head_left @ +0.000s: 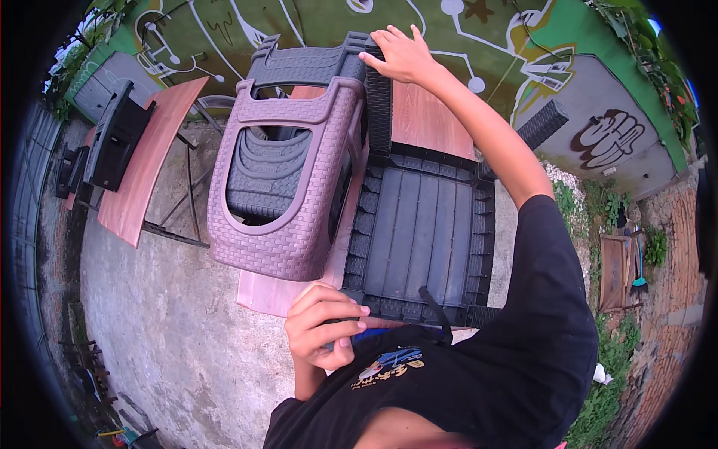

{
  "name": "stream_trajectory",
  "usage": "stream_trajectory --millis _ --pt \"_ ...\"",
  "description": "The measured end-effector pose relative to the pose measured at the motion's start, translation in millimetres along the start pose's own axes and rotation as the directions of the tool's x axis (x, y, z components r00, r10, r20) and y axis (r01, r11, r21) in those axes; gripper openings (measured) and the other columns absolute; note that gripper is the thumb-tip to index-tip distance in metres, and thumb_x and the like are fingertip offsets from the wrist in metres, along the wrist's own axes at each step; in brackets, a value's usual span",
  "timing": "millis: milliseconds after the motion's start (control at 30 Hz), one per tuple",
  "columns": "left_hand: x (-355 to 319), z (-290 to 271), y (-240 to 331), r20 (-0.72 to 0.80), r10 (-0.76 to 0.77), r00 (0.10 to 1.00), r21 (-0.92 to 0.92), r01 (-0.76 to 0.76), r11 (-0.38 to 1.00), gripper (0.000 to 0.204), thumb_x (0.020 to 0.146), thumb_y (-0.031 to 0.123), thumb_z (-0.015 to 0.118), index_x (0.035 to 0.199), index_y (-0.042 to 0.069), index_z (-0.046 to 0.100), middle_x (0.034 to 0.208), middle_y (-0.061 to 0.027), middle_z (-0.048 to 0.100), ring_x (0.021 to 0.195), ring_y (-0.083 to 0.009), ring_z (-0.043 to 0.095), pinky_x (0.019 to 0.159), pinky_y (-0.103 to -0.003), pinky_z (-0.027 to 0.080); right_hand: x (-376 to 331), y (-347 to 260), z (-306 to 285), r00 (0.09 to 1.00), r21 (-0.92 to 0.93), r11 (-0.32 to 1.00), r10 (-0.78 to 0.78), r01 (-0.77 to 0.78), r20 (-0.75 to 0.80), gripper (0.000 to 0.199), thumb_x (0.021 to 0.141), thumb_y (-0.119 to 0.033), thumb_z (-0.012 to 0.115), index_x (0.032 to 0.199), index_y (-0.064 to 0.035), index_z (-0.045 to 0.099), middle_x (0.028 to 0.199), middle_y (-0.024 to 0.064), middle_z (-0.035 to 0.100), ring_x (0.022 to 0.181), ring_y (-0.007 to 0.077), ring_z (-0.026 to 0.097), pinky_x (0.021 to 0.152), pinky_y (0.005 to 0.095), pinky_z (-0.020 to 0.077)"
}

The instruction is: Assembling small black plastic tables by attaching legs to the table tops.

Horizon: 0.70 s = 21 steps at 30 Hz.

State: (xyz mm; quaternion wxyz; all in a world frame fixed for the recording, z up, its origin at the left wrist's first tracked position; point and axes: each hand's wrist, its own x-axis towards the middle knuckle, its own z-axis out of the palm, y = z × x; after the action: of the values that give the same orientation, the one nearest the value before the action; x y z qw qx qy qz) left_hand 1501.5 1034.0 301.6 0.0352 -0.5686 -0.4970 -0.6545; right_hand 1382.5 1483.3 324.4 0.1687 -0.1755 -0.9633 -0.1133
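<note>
An upturned dark rattan-pattern plastic table (419,224) lies with its ribbed underside up and its legs pointing upward. At its far left corner my right hand (404,56) rests against the top of an upright leg (379,112), fingers stretched and spread. My left hand (321,325) is curled at the near left corner around a dark piece that looks like another leg; most of it is hidden by the fingers. Left of the table stands a stack of plastic chairs, a mauve woven-pattern chair (292,236) outermost with dark grey chairs (269,176) inside it.
A wood-topped table (434,120) carries the upturned table and the chairs. Another tilted wood-topped table (149,161) with black equipment (116,138) stands at the left. The painted wall (314,19) closes off the far side; a brick wall (680,247) runs along the right.
</note>
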Motion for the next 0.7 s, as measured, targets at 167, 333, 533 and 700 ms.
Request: stream_trajectory --millis 167,333,533,700 --pt "3 2 -1 0.011 0.000 1.000 -0.010 0.000 1.000 0.018 0.068 0.009 0.062 0.082 0.005 0.071 0.086 -0.0097 0.073 0.069 -0.0244 0.066 0.062 -0.035 0.051 37 19 -49 0.945 0.315 0.949 0.103 0.000 -0.311 0.085 0.097 -0.067 0.036 0.150 -0.0001 0.039 0.156 0.0153 0.041 0.146 0.0337 0.036 0.121 0.0584 0.0192" --pt "-1 2 0 -0.024 0.003 1.000 0.008 -0.003 1.000 0.017 0.070 0.009 0.061 0.083 0.004 0.071 0.085 -0.0110 0.073 0.069 -0.0251 0.066 0.062 -0.035 0.052 -3 4 16 0.995 0.205 0.978 0.023 -0.043 0.096 0.087 0.095 -0.066 0.040 0.145 0.0062 0.043 0.148 0.0233 0.047 0.141 0.0342 0.043 0.118 0.0561 0.0273" --pt "1 4 1 -0.047 0.014 0.999 0.020 -0.013 1.000 0.017 0.070 0.009 0.061 0.084 0.003 0.069 0.085 -0.0121 0.073 0.068 -0.0254 0.066 0.063 -0.036 0.052 4 12 5 0.929 0.271 0.962 0.136 -0.041 -0.344 0.085 0.097 -0.063 0.042 0.151 0.0019 0.035 0.158 0.0190 0.036 0.149 0.0297 0.032 0.121 0.0537 0.0231" --pt "-2 2 3 -0.038 0.012 0.999 0.034 -0.011 0.999 0.017 0.070 0.008 0.061 0.084 0.002 0.068 0.085 -0.0126 0.073 0.067 -0.0257 0.066 0.062 -0.035 0.052 -39 -8 15 0.983 0.282 0.954 0.141 -0.104 -0.114 0.074 0.096 -0.055 0.052 0.147 -0.0022 0.043 0.155 0.0175 0.041 0.146 0.0323 0.035 0.121 0.0529 0.0233"
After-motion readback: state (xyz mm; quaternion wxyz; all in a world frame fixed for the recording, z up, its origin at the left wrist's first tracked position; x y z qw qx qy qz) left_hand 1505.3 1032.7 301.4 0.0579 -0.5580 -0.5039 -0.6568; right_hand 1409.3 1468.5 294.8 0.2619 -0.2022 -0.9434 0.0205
